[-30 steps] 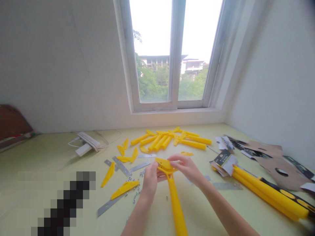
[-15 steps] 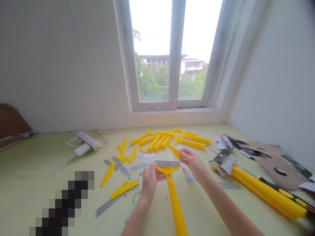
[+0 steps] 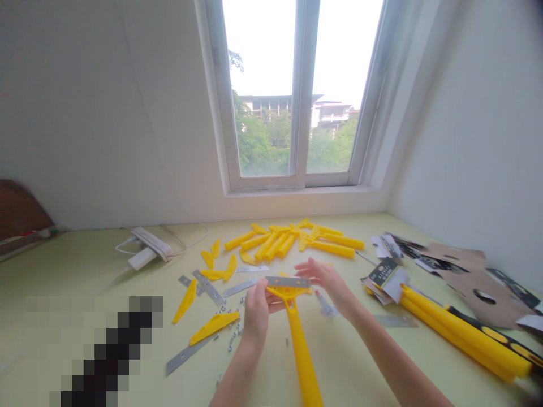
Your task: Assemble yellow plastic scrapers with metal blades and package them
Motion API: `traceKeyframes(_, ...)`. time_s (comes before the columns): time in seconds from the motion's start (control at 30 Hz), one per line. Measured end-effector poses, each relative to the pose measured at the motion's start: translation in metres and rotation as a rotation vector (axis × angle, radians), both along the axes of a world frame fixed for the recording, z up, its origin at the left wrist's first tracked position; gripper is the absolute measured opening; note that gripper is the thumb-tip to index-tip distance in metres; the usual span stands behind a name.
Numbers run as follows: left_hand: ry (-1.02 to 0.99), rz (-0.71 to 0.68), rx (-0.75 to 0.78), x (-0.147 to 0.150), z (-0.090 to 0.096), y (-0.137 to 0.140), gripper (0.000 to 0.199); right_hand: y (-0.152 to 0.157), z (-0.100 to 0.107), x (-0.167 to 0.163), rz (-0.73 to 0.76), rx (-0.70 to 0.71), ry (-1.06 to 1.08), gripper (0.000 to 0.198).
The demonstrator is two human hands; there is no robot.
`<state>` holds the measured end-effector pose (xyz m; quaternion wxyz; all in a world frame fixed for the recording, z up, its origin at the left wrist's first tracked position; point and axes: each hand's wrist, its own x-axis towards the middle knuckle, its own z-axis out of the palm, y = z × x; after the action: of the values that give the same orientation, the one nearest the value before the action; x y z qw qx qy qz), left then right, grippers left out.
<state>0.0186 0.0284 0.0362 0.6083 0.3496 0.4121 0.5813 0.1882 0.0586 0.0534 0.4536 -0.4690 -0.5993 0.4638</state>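
My left hand (image 3: 257, 311) is closed around the head of a yellow scraper (image 3: 300, 350), whose long handle points down toward me. A grey metal blade (image 3: 287, 281) with holes lies across that head. Beside the blade's right end is my right hand (image 3: 324, 280), its fingertips close to or touching the blade. Only a thin edge of the yellow plate (image 3: 326, 264) shows behind the right fingers; the rest is hidden. Left of my hands lie loose yellow plates (image 3: 214, 328), grey blades (image 3: 210, 287) and several small screws (image 3: 232, 339).
Yellow scraper handles (image 3: 275, 243) are heaped below the window. A white power strip (image 3: 151, 243) with a cord sits at back left. To the right lie cardboard packaging (image 3: 470, 288), long yellow handles (image 3: 462, 333), a flat blade (image 3: 394, 321) and a small clear bag (image 3: 326, 305).
My right hand has turned and come down-left toward the blade, so the yellow plate it held in plain sight is mostly hidden. My left hand and the scraper have barely shifted.
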Motion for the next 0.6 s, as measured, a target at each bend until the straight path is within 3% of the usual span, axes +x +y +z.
traceKeyframes(0.1, 0.0, -0.002, 0.005, -0.0007, 0.0006, 0.001, 0.031, -0.0068, 0.0068, -0.0049, 0.139, -0.031, -0.004, 0.035)
traceKeyframes(0.37, -0.041, -0.068, 0.028, 0.0004, 0.0017, 0.0004, 0.039, -0.0055, -0.0005, -0.0086, 0.101, -0.019, 0.037, 0.029)
traceKeyframes(0.6, 0.092, -0.008, 0.032, -0.0017, 0.0086, 0.0002, 0.029, -0.0117, 0.0088, -0.0105, 0.093, -0.019, 0.107, 0.031)
